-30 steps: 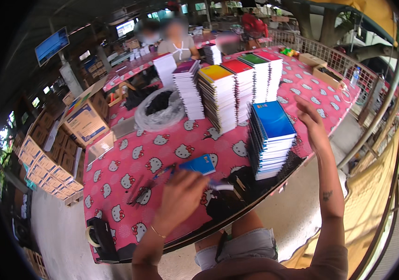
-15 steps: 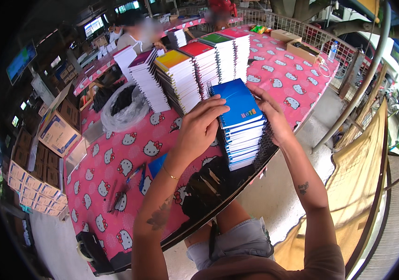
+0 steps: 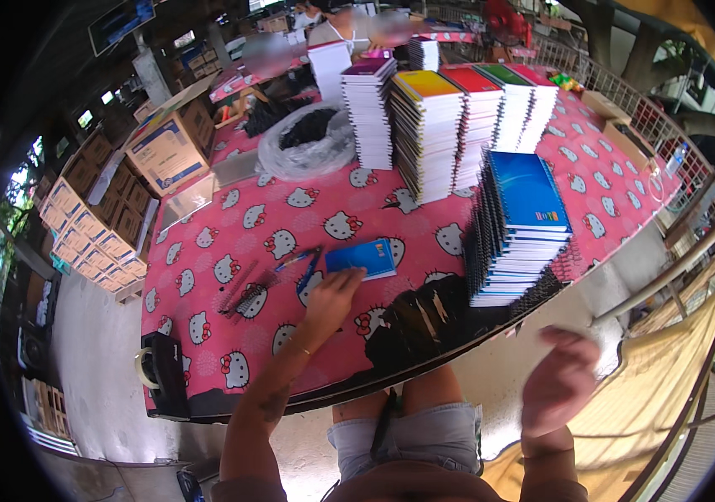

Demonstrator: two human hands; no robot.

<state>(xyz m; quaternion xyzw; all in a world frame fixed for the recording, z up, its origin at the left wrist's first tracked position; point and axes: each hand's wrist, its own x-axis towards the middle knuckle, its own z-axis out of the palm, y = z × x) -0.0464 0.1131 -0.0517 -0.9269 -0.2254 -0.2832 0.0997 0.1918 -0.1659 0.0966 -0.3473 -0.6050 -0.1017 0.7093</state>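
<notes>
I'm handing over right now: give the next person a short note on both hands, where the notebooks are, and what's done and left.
Left hand: open, fingertips touching the small blue notebook lying flat on the pink tablecloth.
Right hand: empty, off the table edge, below the blue stack.
Done: blue stack stands at the near edge; more coloured stacks stand behind it.
Left: the single notebook is not on any stack. Pens lie beside it.

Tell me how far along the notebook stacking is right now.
Done: a tall stack of blue notebooks stands at the table edge. In hand: the left hand touches a single blue notebook lying flat. The right hand is empty, off the table. Left: that notebook is not yet stacked.
</notes>
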